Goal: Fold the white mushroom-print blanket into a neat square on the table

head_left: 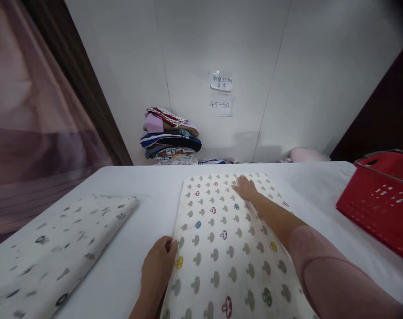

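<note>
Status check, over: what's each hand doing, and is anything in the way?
Left hand at cloth's left edge; right hand flat near far end. Red basket off right, not blocking.

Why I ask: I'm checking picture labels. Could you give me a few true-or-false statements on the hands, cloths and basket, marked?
1. The left hand is at the left edge of the mushroom-print cloth. True.
2. The right hand is in the red basket. False: it rests on the mushroom-print cloth.
3. The spotted cloth lies under the mushroom-print cloth. False: they lie apart, with bare table between.
4. The red basket is to the right of both cloths. True.
</note>
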The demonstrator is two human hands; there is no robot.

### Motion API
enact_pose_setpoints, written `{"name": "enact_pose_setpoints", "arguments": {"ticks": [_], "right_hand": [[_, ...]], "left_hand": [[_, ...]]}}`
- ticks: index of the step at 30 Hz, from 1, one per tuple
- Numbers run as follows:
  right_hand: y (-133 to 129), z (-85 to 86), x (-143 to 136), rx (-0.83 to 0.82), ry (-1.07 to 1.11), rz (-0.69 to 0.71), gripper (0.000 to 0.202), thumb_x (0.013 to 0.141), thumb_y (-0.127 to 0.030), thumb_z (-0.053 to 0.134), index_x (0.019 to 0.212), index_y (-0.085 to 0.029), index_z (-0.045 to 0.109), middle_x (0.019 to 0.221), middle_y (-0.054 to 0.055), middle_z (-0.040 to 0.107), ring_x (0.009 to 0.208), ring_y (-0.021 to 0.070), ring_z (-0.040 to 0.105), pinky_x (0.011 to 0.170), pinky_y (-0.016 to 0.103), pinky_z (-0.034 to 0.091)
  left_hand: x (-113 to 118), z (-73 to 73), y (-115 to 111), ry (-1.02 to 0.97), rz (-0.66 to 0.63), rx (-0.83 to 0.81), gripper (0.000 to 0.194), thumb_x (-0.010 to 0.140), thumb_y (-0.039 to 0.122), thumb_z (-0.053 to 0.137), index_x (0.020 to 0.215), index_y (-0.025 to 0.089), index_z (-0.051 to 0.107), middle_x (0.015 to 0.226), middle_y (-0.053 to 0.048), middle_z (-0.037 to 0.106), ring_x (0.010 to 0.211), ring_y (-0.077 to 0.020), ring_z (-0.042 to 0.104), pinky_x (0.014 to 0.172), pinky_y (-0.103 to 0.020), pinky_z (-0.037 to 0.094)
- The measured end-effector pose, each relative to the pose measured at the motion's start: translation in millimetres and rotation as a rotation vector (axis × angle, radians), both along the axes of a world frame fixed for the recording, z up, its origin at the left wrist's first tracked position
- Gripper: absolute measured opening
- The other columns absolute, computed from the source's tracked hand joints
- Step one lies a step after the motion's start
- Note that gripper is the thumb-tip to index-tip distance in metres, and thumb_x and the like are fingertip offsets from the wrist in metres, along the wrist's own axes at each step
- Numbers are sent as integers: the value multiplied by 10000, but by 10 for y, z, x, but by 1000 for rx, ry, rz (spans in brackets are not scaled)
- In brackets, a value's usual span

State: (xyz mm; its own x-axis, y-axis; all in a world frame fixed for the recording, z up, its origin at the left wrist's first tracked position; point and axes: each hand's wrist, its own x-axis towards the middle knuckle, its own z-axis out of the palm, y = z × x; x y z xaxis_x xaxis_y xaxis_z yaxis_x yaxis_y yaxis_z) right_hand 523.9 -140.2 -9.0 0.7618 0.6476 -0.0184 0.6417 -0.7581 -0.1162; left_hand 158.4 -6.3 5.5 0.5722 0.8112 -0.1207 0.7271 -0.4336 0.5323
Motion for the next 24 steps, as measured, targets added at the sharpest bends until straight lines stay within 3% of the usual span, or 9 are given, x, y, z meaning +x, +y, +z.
{"name": "enact_pose_setpoints", "arguments": {"ticks": [3,7,12,15,18,24], "right_hand": [[65,-24,129,-5,21,14,634,895,-564,209,1379,-175,336,1504,91,190,1376,252,105,1073,467,132],[224,-57,178,20,12,38,681,895,-571,181,1421,-144,244,1520,94,112,1382,248,54,1083,480,88],[367,-70,178,-8,25,21,648,886,-557,220,1386,-159,323,1505,96,178,1370,271,128,1063,518,140],[522,-45,24,8,-37,66,670,886,-553,215,1405,-138,292,1513,109,135,1381,273,74,1070,517,113],[791,-24,-281,19,-52,243,693,885,-567,197,1434,-146,229,1523,81,82,1388,253,17,1088,485,71],[1310,-27,-746,30,7,468,667,893,-571,209,1415,-160,256,1516,79,139,1383,236,68,1094,465,58]], "left_hand": [[-3,-18,3,16,15,-28,208,821,377,426,781,228,565,737,-4,637,688,-171,580,598,-252,359],[-6,-38,-12,13,46,-17,211,822,380,428,789,228,571,734,-1,631,686,-165,576,601,-252,359],[-2,-21,-57,-8,56,8,172,817,343,452,758,223,559,719,9,615,661,-141,555,596,-244,339],[5,-15,-76,-1,66,23,150,815,317,468,736,214,542,710,4,606,667,-141,547,585,-242,319],[5,-23,-88,-20,63,45,146,817,305,476,725,206,532,710,1,600,663,-135,535,582,-241,304],[-6,-27,-114,-27,76,31,139,818,303,478,731,206,526,705,8,590,642,-123,517,580,-239,289]]}}
